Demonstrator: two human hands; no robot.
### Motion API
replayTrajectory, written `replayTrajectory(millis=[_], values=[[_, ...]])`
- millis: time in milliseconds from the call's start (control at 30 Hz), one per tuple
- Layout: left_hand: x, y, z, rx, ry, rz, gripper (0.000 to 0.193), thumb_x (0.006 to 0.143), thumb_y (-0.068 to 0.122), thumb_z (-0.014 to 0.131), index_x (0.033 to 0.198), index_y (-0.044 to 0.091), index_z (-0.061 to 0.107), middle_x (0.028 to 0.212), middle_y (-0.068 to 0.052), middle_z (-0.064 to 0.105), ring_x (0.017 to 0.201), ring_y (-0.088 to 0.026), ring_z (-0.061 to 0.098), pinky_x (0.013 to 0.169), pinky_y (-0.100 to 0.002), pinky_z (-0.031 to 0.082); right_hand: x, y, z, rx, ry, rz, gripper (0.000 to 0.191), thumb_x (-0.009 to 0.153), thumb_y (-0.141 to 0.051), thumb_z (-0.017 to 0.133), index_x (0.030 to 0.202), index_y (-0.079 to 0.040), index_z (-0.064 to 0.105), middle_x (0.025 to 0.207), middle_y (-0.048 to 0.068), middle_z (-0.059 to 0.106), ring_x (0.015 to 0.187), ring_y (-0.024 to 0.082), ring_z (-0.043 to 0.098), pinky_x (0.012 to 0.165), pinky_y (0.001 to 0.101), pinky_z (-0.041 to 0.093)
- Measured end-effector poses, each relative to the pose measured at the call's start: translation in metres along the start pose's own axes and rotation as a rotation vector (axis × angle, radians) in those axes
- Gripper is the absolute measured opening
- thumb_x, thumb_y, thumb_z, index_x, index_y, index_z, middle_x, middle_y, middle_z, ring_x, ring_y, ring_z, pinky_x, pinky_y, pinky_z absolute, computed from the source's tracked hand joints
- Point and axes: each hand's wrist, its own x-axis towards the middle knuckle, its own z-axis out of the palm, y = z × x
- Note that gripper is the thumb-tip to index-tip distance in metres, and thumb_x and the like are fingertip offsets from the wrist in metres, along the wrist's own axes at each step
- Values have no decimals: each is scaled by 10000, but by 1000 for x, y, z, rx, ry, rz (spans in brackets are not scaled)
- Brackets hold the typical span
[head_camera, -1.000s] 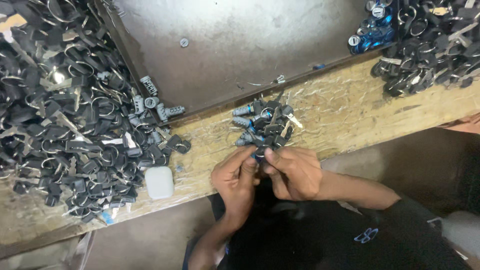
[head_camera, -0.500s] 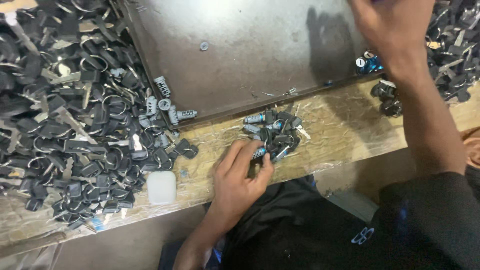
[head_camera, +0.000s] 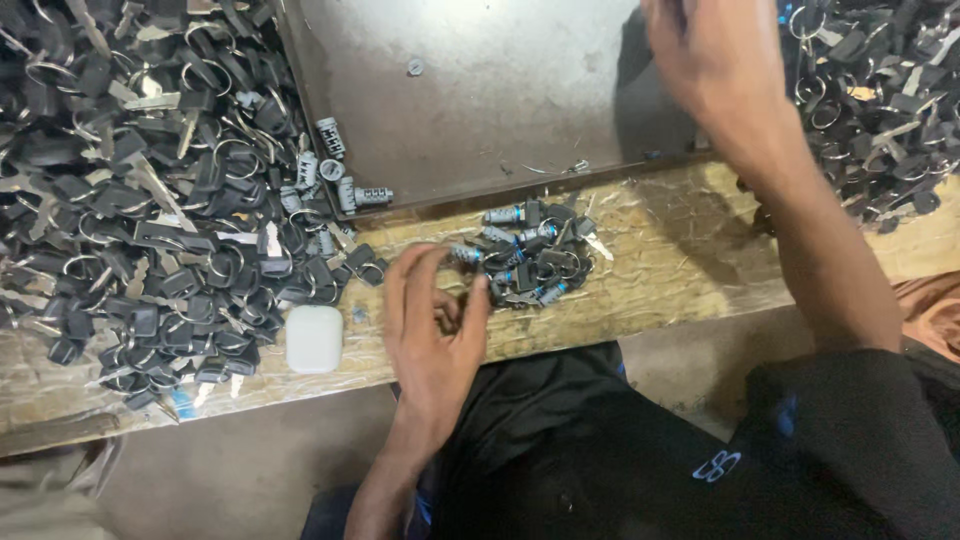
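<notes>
My left hand (head_camera: 432, 322) rests on the wooden bench (head_camera: 660, 270), fingers curled and touching the left side of a small heap of lock cylinders and keys (head_camera: 530, 255). Whether it grips a piece there I cannot tell. My right hand (head_camera: 712, 62) is stretched far up over the edge of the dark metal tray (head_camera: 480, 90), beside the right-hand pile of black keys on rings (head_camera: 875, 110). Its fingers run out of the top of the view, so what they hold is hidden.
A large pile of black-headed keys and rings (head_camera: 130, 200) covers the left of the bench. A few silver lock cylinders (head_camera: 345, 185) lie at the tray's left corner. A small white rounded case (head_camera: 314, 338) sits near the bench's front edge.
My right hand left the small heap and reached up to the right-hand key pile. My left hand stayed at the heap, its fingers loosened.
</notes>
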Motion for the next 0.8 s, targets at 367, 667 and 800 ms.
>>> replayTrajectory(millis=[367, 667, 800], values=[[-21, 38, 26, -798, -163, -319, 136, 1018, 25, 654, 1112, -56, 712, 1137, -107, 708, 688, -47, 571, 567, -208, 480, -94, -204, -62, 408, 144, 180, 201, 930, 22, 761, 1067, 8, 616, 919, 132, 655, 701, 269, 651, 565, 369, 495], [-43, 20, 26, -887, -58, -404, 225, 1055, 83, 626, 1167, -81, 731, 1144, -110, 719, 666, -34, 502, 572, -186, 395, -103, -235, -39, 455, 316, 193, 203, 928, 48, 770, 1082, 60, 638, 937, 168, 675, 757, 294, 696, 608, 371, 546], [-35, 11, 20, -1060, -125, -405, 222, 1042, 62, 646, 1179, -87, 736, 1115, -108, 691, 682, -42, 507, 561, -188, 372, -99, -241, -40, 484, 334, 174, 209, 920, 66, 763, 1107, 44, 673, 925, 161, 685, 755, 266, 703, 614, 349, 551]])
